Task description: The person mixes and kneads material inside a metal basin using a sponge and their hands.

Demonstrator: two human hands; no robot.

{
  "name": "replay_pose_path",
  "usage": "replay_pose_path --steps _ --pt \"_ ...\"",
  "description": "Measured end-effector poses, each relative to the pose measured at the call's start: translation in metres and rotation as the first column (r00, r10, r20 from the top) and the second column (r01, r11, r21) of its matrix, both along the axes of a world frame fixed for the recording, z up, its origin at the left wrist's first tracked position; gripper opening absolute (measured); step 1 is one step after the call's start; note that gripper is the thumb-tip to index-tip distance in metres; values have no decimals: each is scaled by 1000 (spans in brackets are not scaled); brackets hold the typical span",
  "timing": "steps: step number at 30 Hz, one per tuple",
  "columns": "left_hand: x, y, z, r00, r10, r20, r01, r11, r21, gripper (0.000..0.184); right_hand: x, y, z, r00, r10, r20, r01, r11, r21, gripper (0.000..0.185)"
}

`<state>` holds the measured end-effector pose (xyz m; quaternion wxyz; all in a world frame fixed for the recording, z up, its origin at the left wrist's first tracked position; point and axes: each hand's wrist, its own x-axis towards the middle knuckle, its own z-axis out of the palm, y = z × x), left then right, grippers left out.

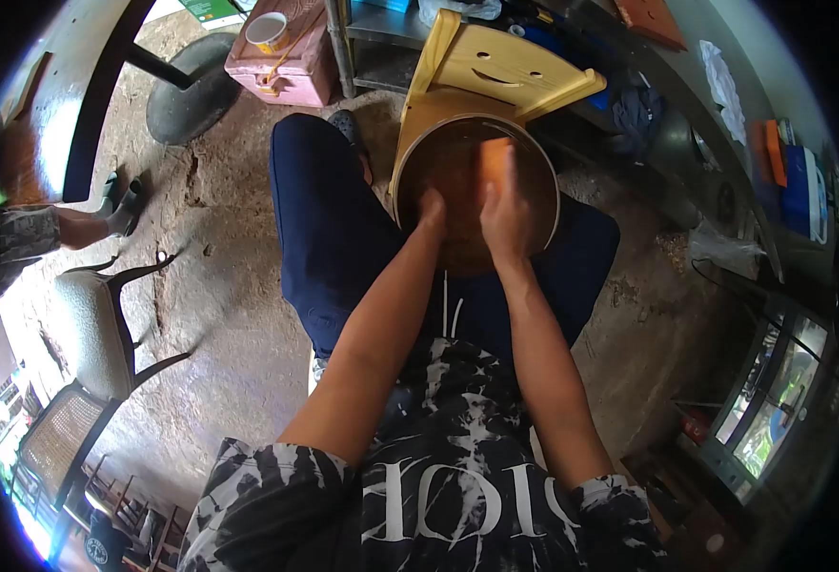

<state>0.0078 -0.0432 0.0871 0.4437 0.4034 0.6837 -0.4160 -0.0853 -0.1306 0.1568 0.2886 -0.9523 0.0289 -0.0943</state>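
A round, deep brown vessel (555, 205) with a thin pale rim is between my knees, resting against a yellow chair (515, 69) with a smiling face cut in its backrest. My right hand (505, 214) is inside the rim, closed around an orange block (494, 164) that is smeared by motion. I cannot tell whether the block is a sponge or a sanding block. Over the vessel's left side, my left hand (430, 207) reaches in. Its fingers are mostly hidden, and whether they hold anything does not show.
A pink box (286, 81) with a white and yellow cup (268, 32) on top stands at the upper left. A cushioned chair (95, 329) and another person's legs (76, 229) are to the left. A dark shelf (381, 67) runs behind the yellow chair.
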Motion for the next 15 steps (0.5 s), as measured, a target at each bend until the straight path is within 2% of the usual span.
replay_pose_path --steps 1,3,4,5,7,8,9,10,11,12,13,14,15 --pt "4 -10 -19 1000 -7 8 7 1000 -4 55 0 -7 -14 1000 -7 8 7 1000 -4 69" --pt "-13 -6 -53 957 85 279 -49 990 -134 56 9 -17 -27 964 213 158 -181 963 -198 69" --pt "-20 -3 -73 907 150 393 -73 976 -204 56 7 -12 -15 994 105 -35 -108 986 -127 72" --pt "-23 2 -98 844 223 487 -96 958 -271 57 11 -7 -3 993 110 -38 -114 985 -126 72" --pt "-48 9 -148 689 361 628 -112 910 -400 57 9 4 12 1000 8 29 -10 999 53 74" --pt "-62 13 -173 598 425 680 -100 881 -462 58 3 7 5 1000 2 21 -4 998 56 74" --pt "-64 11 -171 494 488 719 -75 848 -524 58 -2 9 -5 997 75 -37 -75 997 -23 73" --pt "-60 6 -166 496 485 720 -63 847 -527 58 -6 6 -11 986 139 -95 -148 984 -101 71" --pt "-41 8 -115 351 -172 921 426 905 7 58 0 2 -9 989 128 -76 -135 985 -107 71" --pt "-29 8 -82 -73 -695 716 672 496 550 57 7 -2 -6 992 121 -44 -126 986 -108 70" --pt "-35 9 -86 -69 -695 716 668 501 550 57 8 -4 -6 991 127 -30 -129 986 -104 69" --pt "-49 14 -86 398 -342 851 452 881 143 56 9 -2 -3 998 61 11 -61 998 -15 67" --pt "-56 19 -87 660 177 730 11 970 -245 56 9 1 0 998 68 5 -68 998 -11 67"
